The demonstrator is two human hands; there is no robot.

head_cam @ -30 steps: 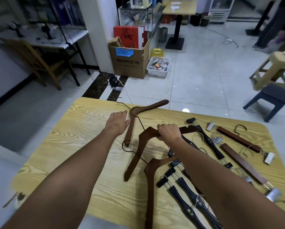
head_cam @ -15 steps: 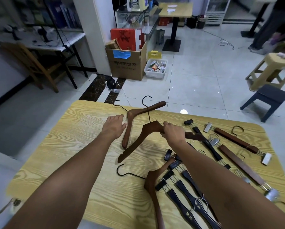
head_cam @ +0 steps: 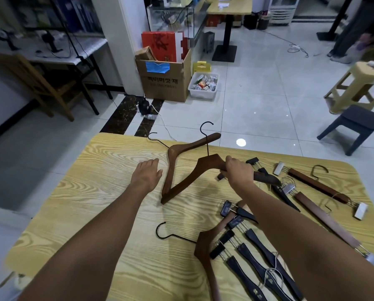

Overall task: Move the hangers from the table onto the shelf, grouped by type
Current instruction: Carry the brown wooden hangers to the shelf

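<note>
Raised higher, the wooden hanger [head_cam: 210,162], judged stiff and light, is gripped at its shoulder by the right hand [head_cam: 239,171]; the left hand [head_cam: 147,175] is held open.

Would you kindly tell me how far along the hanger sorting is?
Done: nothing visibly; no shelf is in view. In hand: the right hand grips one wooden coat hanger, while the left hand lies open beside a second coat hanger. Left: a third coat hanger, the black clip hangers and the brown clip hangers all lie on the table.
</note>
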